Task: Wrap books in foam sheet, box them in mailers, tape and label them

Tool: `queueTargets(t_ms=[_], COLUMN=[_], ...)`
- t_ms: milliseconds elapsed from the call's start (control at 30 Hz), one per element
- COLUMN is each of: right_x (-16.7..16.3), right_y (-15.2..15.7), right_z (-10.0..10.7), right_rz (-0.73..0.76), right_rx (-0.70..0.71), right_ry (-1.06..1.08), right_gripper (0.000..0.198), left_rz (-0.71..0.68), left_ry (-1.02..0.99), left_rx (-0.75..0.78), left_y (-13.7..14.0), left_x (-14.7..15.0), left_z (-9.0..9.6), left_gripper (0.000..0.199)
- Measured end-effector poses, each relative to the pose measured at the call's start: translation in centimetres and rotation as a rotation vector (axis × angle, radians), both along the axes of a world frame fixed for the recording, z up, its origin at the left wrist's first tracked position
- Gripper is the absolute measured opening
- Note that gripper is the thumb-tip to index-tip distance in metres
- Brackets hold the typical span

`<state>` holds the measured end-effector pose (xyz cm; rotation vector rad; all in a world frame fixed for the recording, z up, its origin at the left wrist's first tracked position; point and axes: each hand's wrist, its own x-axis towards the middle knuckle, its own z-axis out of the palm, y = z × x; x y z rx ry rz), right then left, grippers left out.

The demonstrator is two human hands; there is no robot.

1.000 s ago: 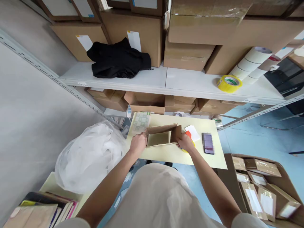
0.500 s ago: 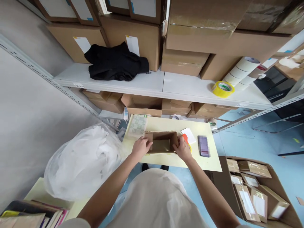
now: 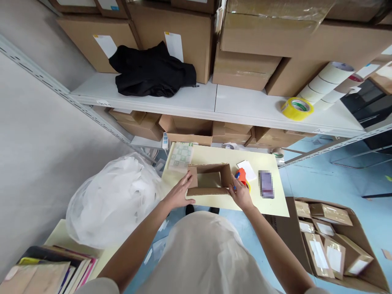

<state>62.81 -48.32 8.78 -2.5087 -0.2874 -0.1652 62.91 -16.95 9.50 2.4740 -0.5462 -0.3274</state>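
An open cardboard box (image 3: pixel 209 191) stands on the pale yellow table; its inside shows a pale surface at the bottom. My left hand (image 3: pixel 180 192) rests stretched fingers against the box's left wall, with the thumb spread away below the near corner. At the right end, my right hand (image 3: pixel 241 195) grips the near right corner, thumb at the front edge and fingers along the outer side. Just beyond that hand is an orange and blue tape dispenser (image 3: pixel 241 175), partly hidden by the fingers. A yellow roll edge shows beside it.
White paper (image 3: pixel 248 171) and a phone (image 3: pixel 266 184) lie on the table (image 3: pixel 211 153)'s right side, a patterned packet (image 3: pixel 181 155) at back left. A large bag of white material (image 3: pixel 113 204) bulges left. A carton (image 3: pixel 372 241) of packed boxes stands right. Shelf (image 3: pixel 241 104) crosses behind.
My left thumb has come off the box's near edge and spread outward, while the fingers lie along the left wall. The box's near wall now shows more. The view has shifted slightly.
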Motion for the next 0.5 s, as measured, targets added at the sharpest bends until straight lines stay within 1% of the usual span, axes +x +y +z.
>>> queueTargets(t_ms=[67, 133, 233, 300, 400, 433, 467, 500], right_x=[-0.1, 0.1, 0.8, 1.1, 1.0, 0.8, 0.5, 0.2], right_y=[-0.1, -0.4, -1.4, -2.1, -2.8, -2.9, -2.7, -2.5], right_z=[-0.1, 0.0, 0.2, 0.4, 0.4, 0.3, 0.2, 0.0], right_rz=[0.063, 0.162, 0.308, 0.352, 0.367, 0.365, 0.352, 0.318], right_rx=[-0.009, -0.02, -0.018, 0.022, 0.085, 0.106, 0.131, 0.16], right_ry=[-0.02, -0.01, 0.043, 0.09, 0.203, 0.242, 0.273, 0.289], right_gripper=[0.049, 0.045, 0.042, 0.045, 0.055, 0.055, 0.051, 0.042], left_rz=[0.031, 0.025, -0.014, -0.003, 0.044, 0.065, 0.095, 0.129], left_ry=[-0.018, -0.045, -0.082, -0.099, -0.087, -0.078, -0.07, -0.061], left_rx=[-0.035, -0.076, -0.139, -0.178, -0.235, -0.256, -0.279, -0.302], left_y=[-0.2, -0.3, -0.1, 0.2, 0.5, 0.5, 0.4, 0.2], left_x=[0.5, 1.2, 1.9, 2.1, 1.9, 1.8, 1.6, 1.5], left_z=[-0.1, 0.0, 0.0, -0.3, -0.9, -1.1, -1.3, -1.4], left_gripper=[0.112, 0.117, 0.111, 0.097, 0.065, 0.057, 0.05, 0.046])
